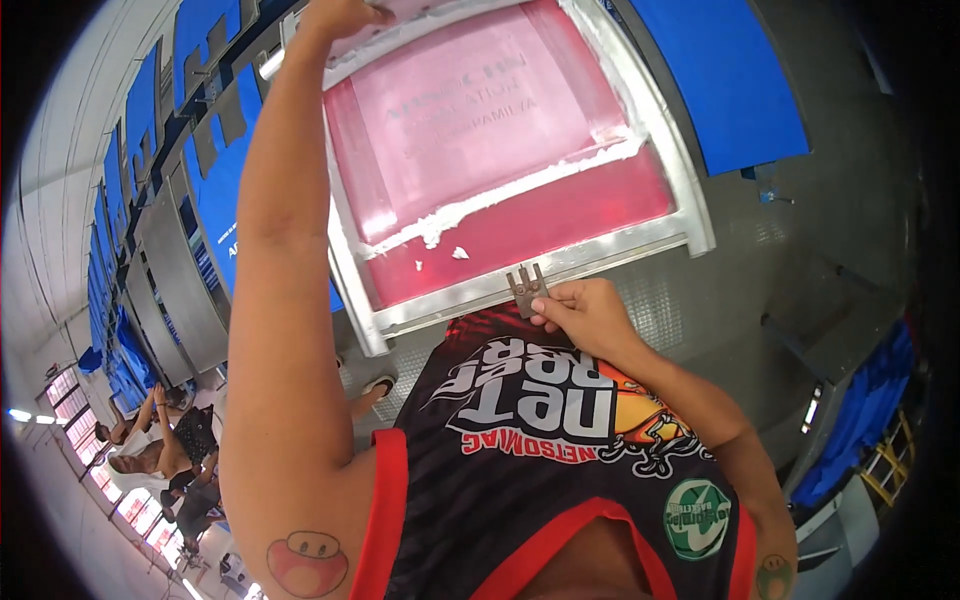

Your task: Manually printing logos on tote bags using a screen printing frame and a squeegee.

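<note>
Right hand (580, 308) pinches a pronged metal bracket (527, 296), prongs aimed far across the silkscreen frame (450, 306)'s near rail; far left hand (345, 15)'s grip unclear.

windows (72, 405) down-left of the pink screen (480, 120) are glowing | silver frame (645, 90) around it is shining | floor (850, 190) right of screen is looking dim | lines far from screen are bending

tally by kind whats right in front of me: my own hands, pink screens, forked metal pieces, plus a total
My hands, left hand and right hand: 2
Pink screen: 1
Metal piece: 1
Total: 4
</note>
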Action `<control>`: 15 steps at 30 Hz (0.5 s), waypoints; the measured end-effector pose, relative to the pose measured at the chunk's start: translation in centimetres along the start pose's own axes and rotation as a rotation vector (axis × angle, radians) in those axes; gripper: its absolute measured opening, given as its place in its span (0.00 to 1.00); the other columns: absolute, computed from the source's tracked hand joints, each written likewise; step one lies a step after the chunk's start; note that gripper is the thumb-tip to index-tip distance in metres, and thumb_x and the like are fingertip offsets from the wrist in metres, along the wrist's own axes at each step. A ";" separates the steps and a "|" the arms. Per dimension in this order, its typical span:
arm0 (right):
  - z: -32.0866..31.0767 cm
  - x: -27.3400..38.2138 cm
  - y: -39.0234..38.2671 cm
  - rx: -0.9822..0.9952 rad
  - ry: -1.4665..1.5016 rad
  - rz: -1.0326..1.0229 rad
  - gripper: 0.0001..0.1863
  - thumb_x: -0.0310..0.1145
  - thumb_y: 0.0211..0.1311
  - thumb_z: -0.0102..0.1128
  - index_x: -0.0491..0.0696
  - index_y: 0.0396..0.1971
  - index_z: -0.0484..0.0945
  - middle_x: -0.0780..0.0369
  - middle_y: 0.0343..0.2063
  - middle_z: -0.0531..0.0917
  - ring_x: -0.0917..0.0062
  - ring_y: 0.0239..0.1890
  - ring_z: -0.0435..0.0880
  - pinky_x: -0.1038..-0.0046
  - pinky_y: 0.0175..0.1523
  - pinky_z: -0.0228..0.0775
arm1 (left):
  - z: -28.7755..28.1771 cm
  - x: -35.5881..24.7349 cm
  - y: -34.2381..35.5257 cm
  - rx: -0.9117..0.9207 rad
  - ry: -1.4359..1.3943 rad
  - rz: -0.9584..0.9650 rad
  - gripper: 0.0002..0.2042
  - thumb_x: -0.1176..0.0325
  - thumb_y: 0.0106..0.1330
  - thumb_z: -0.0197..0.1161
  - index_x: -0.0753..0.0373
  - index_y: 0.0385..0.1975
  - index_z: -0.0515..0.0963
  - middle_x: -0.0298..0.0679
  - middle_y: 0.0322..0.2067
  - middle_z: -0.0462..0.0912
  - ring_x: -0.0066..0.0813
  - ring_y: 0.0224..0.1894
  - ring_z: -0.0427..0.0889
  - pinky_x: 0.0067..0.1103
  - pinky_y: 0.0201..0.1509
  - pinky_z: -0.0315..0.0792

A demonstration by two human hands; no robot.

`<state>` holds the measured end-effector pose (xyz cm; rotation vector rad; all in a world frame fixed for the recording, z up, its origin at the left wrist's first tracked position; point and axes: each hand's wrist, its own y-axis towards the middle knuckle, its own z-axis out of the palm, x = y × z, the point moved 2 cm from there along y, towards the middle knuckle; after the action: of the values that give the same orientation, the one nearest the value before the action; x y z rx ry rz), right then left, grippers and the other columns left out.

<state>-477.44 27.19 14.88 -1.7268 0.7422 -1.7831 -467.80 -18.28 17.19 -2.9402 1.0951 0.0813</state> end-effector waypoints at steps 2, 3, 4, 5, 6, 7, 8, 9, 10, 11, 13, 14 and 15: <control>0.2 1.1 -1.2 0.027 0.091 -0.027 0.12 0.33 0.59 0.60 0.38 0.32 0.83 0.61 0.24 0.85 0.85 0.23 0.81 0.81 0.32 0.73 | -1.9 0.1 0.2 0.027 -0.137 0.059 0.21 0.57 0.39 0.74 0.63 0.33 0.83 0.51 0.30 0.83 0.48 0.36 0.82 0.34 0.41 0.74; 0.3 1.4 -1.2 0.041 0.071 -0.037 0.12 0.33 0.59 0.60 0.38 0.33 0.82 0.61 0.25 0.86 0.85 0.23 0.81 0.81 0.32 0.73 | -2.0 0.5 0.2 0.036 -0.108 0.059 0.22 0.56 0.39 0.74 0.62 0.33 0.83 0.51 0.31 0.83 0.48 0.36 0.82 0.34 0.42 0.74; 0.3 1.7 -1.2 0.054 0.047 -0.049 0.12 0.33 0.59 0.59 0.37 0.33 0.82 0.61 0.25 0.86 0.85 0.23 0.81 0.81 0.31 0.73 | -1.8 1.1 0.3 0.040 -0.081 0.058 0.22 0.56 0.39 0.74 0.62 0.34 0.83 0.51 0.32 0.83 0.49 0.37 0.82 0.34 0.43 0.74; 0.8 0.1 -0.1 0.033 -0.022 -0.058 0.12 0.32 0.59 0.60 0.38 0.33 0.83 0.61 0.24 0.85 0.85 0.23 0.81 0.81 0.31 0.73 | -0.1 2.1 -0.2 0.030 -0.032 -0.001 0.23 0.55 0.39 0.73 0.61 0.35 0.83 0.52 0.33 0.83 0.50 0.38 0.82 0.34 0.45 0.74; 0.9 -1.5 1.2 0.022 -0.030 -0.066 0.12 0.32 0.59 0.60 0.38 0.33 0.83 0.61 0.24 0.85 0.85 0.23 0.81 0.81 0.31 0.73 | 1.5 2.5 -0.2 0.017 0.010 -0.051 0.23 0.55 0.40 0.73 0.61 0.36 0.82 0.52 0.35 0.83 0.50 0.40 0.81 0.35 0.47 0.74; 0.6 -3.3 2.3 -0.040 -0.046 -0.054 0.11 0.32 0.59 0.60 0.38 0.32 0.83 0.61 0.23 0.85 0.86 0.22 0.81 0.81 0.31 0.73 | 1.1 -1.2 -0.6 0.071 0.050 -0.044 0.25 0.53 0.44 0.71 0.63 0.40 0.81 0.56 0.40 0.81 0.47 0.44 0.81 0.35 0.49 0.73; 0.7 -4.3 3.0 -0.061 -0.083 -0.057 0.11 0.32 0.58 0.60 0.38 0.31 0.83 0.62 0.23 0.85 0.86 0.22 0.80 0.82 0.30 0.73 | 1.8 -0.8 -2.4 0.019 -0.010 0.019 0.17 0.56 0.49 0.68 0.49 0.40 0.82 0.41 0.33 0.84 0.42 0.38 0.83 0.34 0.43 0.75; 0.9 -4.9 3.5 -0.056 -0.091 -0.061 0.11 0.32 0.58 0.60 0.38 0.31 0.83 0.62 0.23 0.85 0.86 0.22 0.80 0.82 0.30 0.73 | 2.2 -0.9 -3.8 0.031 -0.016 -0.045 0.18 0.55 0.48 0.69 0.48 0.40 0.82 0.41 0.34 0.84 0.42 0.39 0.82 0.35 0.44 0.74; 1.0 -5.2 3.8 -0.051 -0.100 -0.058 0.11 0.33 0.58 0.61 0.39 0.30 0.83 0.62 0.22 0.85 0.86 0.21 0.80 0.82 0.30 0.72 | 2.6 -1.4 -5.0 0.044 -0.025 -0.108 0.19 0.54 0.48 0.70 0.48 0.41 0.82 0.41 0.35 0.84 0.41 0.41 0.82 0.35 0.46 0.73; 1.1 -5.5 4.0 -0.042 -0.108 -0.055 0.11 0.33 0.58 0.61 0.39 0.30 0.83 0.62 0.21 0.85 0.86 0.21 0.80 0.82 0.30 0.72 | 2.9 -1.9 -6.4 0.018 -0.015 -0.126 0.17 0.55 0.49 0.69 0.49 0.40 0.82 0.41 0.35 0.84 0.41 0.41 0.82 0.35 0.46 0.73; 1.2 -5.8 4.4 -0.042 -0.111 -0.069 0.11 0.33 0.57 0.61 0.39 0.29 0.83 0.62 0.21 0.85 0.86 0.20 0.80 0.82 0.30 0.72 | 3.1 -4.3 -9.9 -0.001 -0.009 -0.136 0.17 0.57 0.51 0.68 0.48 0.43 0.81 0.40 0.38 0.84 0.40 0.42 0.82 0.35 0.46 0.74; 1.3 -5.8 4.4 -0.038 -0.112 -0.084 0.11 0.33 0.57 0.62 0.39 0.29 0.84 0.62 0.21 0.85 0.86 0.20 0.80 0.82 0.29 0.72 | 3.6 -5.2 -12.3 0.016 0.007 -0.147 0.18 0.59 0.52 0.67 0.47 0.46 0.80 0.38 0.40 0.83 0.40 0.42 0.82 0.34 0.45 0.75; 1.1 -6.3 4.7 -0.030 -0.088 -0.104 0.11 0.34 0.57 0.62 0.39 0.28 0.83 0.62 0.21 0.85 0.86 0.21 0.81 0.81 0.29 0.73 | 3.8 -7.4 -14.7 0.015 0.010 -0.132 0.17 0.62 0.54 0.64 0.46 0.47 0.79 0.38 0.40 0.82 0.40 0.41 0.82 0.35 0.44 0.74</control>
<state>-476.13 28.38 7.14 -1.8812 0.6563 -1.7591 -463.96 -2.20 13.59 -2.9932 0.8949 0.0571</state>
